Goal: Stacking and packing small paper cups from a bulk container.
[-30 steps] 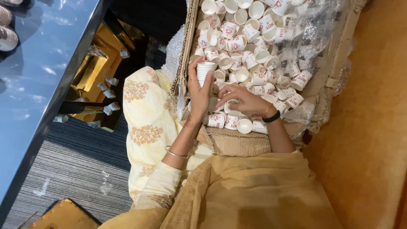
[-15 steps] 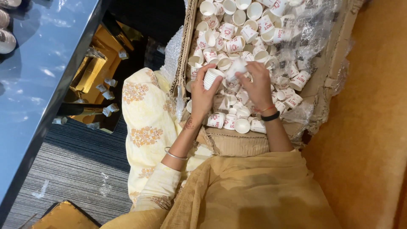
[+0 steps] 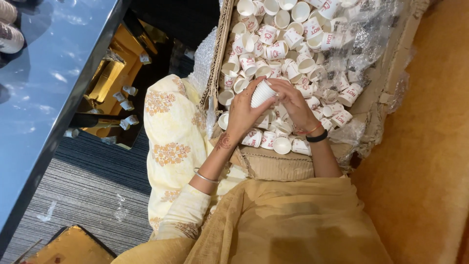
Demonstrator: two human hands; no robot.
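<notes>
The paper cups (image 3: 276, 50) were white with red print. The cardboard box (image 3: 273, 165) was brown, the shawl (image 3: 293, 225) mustard yellow, the trousers (image 3: 171, 132) cream with orange flowers, the counter (image 3: 44, 98) glossy blue-grey.

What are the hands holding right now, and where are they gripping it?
Both hands hold one white paper cup above the cardboard box. The left hand wraps its side; the right hand has fingers at its upper end.

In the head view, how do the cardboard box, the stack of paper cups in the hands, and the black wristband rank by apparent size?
1. cardboard box, by far the largest.
2. stack of paper cups, held between the left hand and the right hand.
3. black wristband, the smallest.
</notes>
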